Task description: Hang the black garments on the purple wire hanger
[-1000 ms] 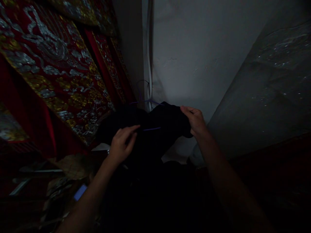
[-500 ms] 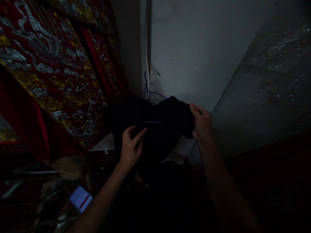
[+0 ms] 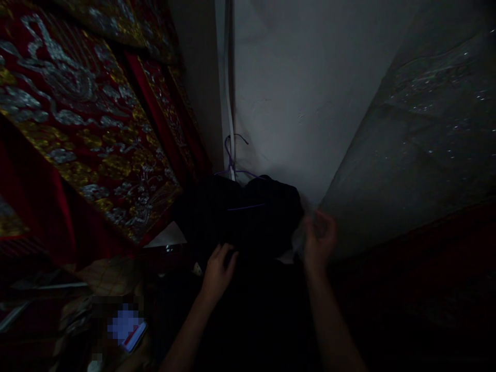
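A black garment [image 3: 248, 217] hangs on a purple wire hanger [image 3: 232, 155] low in a dim corner. My left hand [image 3: 217, 271] rests against the garment's lower front with the fingers curled on the dark cloth. My right hand [image 3: 320, 240] is at the garment's right edge, beside a clear plastic cover; it is smeared by motion and its fingers cannot be made out.
Red hangings with gold and silver embroidery [image 3: 89, 124] fill the left side. A white wall [image 3: 294, 93] with a white cable stands behind. A clear plastic-covered dark garment [image 3: 418, 134] hangs at the right. A lit phone screen [image 3: 126, 328] lies at the lower left.
Both hands have dropped lower. The left slid from the hanger bar to the garment's lower front. The right left the shoulder and moved down to the right edge.
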Motion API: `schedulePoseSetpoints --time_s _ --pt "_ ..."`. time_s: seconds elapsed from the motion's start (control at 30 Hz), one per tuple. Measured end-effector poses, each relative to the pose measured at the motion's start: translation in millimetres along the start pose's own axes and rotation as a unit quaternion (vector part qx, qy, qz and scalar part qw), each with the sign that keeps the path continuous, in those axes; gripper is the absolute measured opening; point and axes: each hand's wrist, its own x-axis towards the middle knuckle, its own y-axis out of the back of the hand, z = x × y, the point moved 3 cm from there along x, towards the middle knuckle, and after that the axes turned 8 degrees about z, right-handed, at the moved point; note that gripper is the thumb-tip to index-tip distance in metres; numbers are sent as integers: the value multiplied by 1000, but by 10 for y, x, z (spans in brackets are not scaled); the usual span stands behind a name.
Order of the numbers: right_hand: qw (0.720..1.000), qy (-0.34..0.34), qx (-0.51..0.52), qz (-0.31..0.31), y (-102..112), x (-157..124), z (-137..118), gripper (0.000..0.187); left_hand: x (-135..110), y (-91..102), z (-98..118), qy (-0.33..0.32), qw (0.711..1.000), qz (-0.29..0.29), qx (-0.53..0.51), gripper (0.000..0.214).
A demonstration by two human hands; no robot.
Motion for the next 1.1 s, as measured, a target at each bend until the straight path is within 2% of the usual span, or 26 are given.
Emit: schedulePoseSetpoints --time_s 0.03,0.07,0.13,0.17,0.23,0.27,0.3,0.37,0.47,0.63,0.7,0.77,0.83,0.87,0.97,1.03,1.1 --pt "998 -52 -5 -26 94 -222 72 35 -66 -23 14 1 999 17 -32 16" --pt "989 -108 -17 -95 149 -465 131 33 -129 -50 30 5 998 39 -58 15" --pt "939 -205 -23 -275 168 -943 174 38 -237 -100 60 26 991 95 -94 16" --pt "900 -238 -4 -365 140 -1141 147 41 -280 -121 74 42 985 125 -111 22" --pt "841 -253 33 -477 42 -1375 34 42 -344 -148 102 82 971 167 -148 42" --pt "828 -245 42 -503 -21 -1413 -25 41 -364 -155 118 101 964 178 -170 52" --pt "827 -230 41 -511 -86 -1411 -71 40 -379 -156 135 116 957 184 -192 60" --pt "847 -191 20 -496 -201 -1351 -115 37 -393 -146 166 134 946 185 -228 63" --pt "867 -154 -17 -473 -293 -1293 -87 39 -402 -121 172 140 945 165 -245 51" --pt "841 -166 -36 -513 -270 -1367 -51 47 -428 -53 70 149 954 173 -194 20" --pt "826 -198 -22 -527 -249 -1388 -76 46 -428 -26 50 146 956 177 -182 12" --pt "804 -260 -15 -535 -254 -1386 -107 44 -411 -4 59 136 960 175 -171 8" --pt "786 -323 -15 -527 -309 -1327 -164 40 -382 -1 76 125 965 163 -164 8" --pt "786 -343 -10 -513 -362 -1263 -214 38 -365 -8 77 121 967 155 -162 8" --pt "819 -351 45 -452 -629 -944 -473 35 -314 -64 15 117 971 138 -155 9" --pt "844 -324 98 -416 -848 -701 -707 32 -278 -122 -75 121 973 129 -147 9" --pt "856 -293 145 -401 -1040 -535 -929 30 -231 -174 -161 129 975 118 -140 9"
